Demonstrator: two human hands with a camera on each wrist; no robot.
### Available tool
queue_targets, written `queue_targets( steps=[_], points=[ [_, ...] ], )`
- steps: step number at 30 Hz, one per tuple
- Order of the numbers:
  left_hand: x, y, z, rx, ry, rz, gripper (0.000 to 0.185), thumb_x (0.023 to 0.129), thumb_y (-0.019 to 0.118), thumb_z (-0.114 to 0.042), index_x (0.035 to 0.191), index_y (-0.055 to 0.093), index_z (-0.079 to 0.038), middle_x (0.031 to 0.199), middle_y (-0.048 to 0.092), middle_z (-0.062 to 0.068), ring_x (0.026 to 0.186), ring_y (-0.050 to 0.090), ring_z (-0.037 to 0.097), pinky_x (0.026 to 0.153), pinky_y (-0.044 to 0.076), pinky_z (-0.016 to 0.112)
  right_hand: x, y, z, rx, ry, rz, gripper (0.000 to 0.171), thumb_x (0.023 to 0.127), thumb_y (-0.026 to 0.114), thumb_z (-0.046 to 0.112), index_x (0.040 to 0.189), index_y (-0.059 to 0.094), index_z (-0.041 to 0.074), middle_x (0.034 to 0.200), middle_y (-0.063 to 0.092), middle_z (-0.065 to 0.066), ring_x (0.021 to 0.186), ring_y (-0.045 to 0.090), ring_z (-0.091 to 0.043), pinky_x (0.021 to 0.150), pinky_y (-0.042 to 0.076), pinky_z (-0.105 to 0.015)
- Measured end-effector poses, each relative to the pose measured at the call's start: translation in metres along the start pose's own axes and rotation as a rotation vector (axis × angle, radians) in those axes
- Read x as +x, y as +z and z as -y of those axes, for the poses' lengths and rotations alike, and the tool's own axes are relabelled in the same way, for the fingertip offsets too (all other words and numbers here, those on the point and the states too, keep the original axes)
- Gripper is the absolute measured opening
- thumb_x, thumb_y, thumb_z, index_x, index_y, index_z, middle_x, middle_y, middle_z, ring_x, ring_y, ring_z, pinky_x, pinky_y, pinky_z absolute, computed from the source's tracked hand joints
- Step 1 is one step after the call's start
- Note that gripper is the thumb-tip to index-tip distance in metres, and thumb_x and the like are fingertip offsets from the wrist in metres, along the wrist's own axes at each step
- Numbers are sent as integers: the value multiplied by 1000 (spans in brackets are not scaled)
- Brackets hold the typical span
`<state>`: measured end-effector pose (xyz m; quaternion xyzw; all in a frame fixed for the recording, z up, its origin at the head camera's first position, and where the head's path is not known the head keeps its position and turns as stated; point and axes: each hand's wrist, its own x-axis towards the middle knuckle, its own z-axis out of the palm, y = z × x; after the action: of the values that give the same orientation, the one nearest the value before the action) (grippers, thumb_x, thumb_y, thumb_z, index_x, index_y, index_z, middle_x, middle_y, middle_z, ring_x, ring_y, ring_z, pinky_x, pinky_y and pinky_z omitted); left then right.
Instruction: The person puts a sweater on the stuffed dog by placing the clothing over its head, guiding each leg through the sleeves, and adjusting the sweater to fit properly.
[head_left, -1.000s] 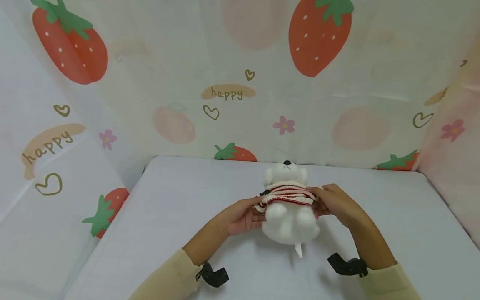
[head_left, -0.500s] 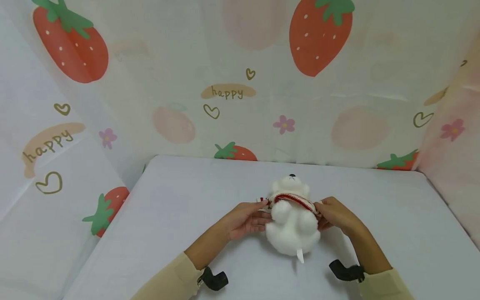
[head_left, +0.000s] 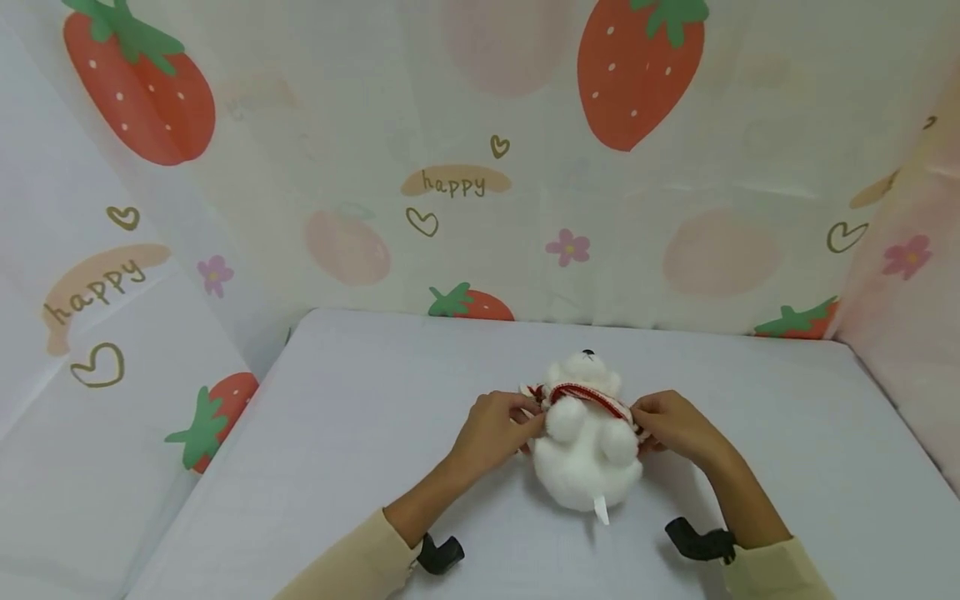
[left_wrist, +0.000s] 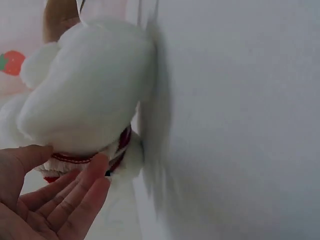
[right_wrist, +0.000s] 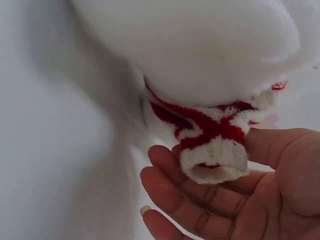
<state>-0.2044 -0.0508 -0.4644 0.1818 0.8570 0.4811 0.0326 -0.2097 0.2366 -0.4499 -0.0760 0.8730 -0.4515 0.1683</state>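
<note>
A white plush toy (head_left: pixel 585 475) with a black nose lies on its back, head toward the rear wall and a white tag at its bottom. A red-and-white knitted sweater (head_left: pixel 600 402) is bunched up around its neck and chest. My left hand (head_left: pixel 491 429) pinches the sweater's left side, thumb beside the toy's paw; in the left wrist view its fingers (left_wrist: pixel 82 200) lie at the knitted hem. My right hand (head_left: pixel 675 425) holds the opposite side. In the right wrist view, a sleeve cuff (right_wrist: pixel 215 167) sits between thumb and fingers, its opening facing outward.
A white table (head_left: pixel 375 375) lies under the toy. Strawberry-print cloth (head_left: pixel 465 250) hangs behind it and along both sides. Black wrist cameras (head_left: pixel 697 540) are strapped by both sleeves.
The toy has come down toward me and tipped further back, and the sweater has bunched nearer its head. My left hand has turned over, its fingers now curled at the sweater's side.
</note>
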Motion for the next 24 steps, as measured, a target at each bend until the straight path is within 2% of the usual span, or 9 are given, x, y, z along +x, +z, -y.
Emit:
queue_targets(
  steps=[3,6,8,9,11,14,16,21,24],
  points=[
    [3,1,-3,152,40,-82,22,96,72,-29,104,78,-11,74,73,-5,56,67,9,57,52,29,-1,-5,8,-102,-65,-42,26,104,57,18,106,71,-4,87,68,-4,80,64,-20,67,52,-36],
    [5,3,-6,289,77,-139,21,96,70,-32,104,78,-14,77,74,-6,60,62,3,59,51,27,-5,-9,20,-177,-146,-121,23,102,63,22,109,73,3,96,72,-4,92,65,-23,73,51,-37],
    [6,6,-6,361,107,-163,20,97,70,-33,105,78,-16,80,74,-6,63,61,1,59,49,24,-7,-11,29,-157,-193,-140,25,100,67,27,112,74,7,107,73,-5,100,68,-28,76,55,-40],
    [6,7,-6,371,120,-164,19,97,70,-31,106,77,-16,82,75,-5,63,62,1,53,47,21,-8,-11,33,-131,-218,-130,26,98,69,30,114,74,10,112,72,-6,106,67,-31,76,56,-42],
    [6,9,-7,379,135,-164,17,97,70,-27,108,76,-16,87,76,-4,64,65,1,51,46,18,-8,-10,41,-96,-273,-81,33,93,75,35,119,73,14,121,70,-5,114,64,-34,83,56,-44],
    [6,11,-7,334,150,-154,13,97,69,-19,108,72,-14,97,77,0,73,71,4,59,51,18,-6,-3,52,-68,-336,10,44,86,82,38,123,72,17,126,69,-1,118,62,-33,89,54,-49],
    [6,11,-7,267,151,-133,11,97,67,-15,107,69,-12,105,77,4,81,73,9,68,56,21,-3,3,57,-105,-371,12,48,83,85,40,123,72,17,122,71,1,115,63,-29,94,52,-49],
    [3,11,-4,113,147,-64,10,102,57,-13,107,65,-12,121,72,9,105,71,16,88,56,29,3,15,64,-109,-352,-35,34,81,87,36,105,76,15,103,72,3,101,67,-21,91,55,-45],
    [0,9,-5,22,148,-32,12,103,52,-12,107,63,-13,124,70,8,112,68,17,89,56,31,4,19,67,-95,-329,-59,25,81,87,34,92,74,15,91,70,3,94,66,-18,88,56,-39]
  ],
)
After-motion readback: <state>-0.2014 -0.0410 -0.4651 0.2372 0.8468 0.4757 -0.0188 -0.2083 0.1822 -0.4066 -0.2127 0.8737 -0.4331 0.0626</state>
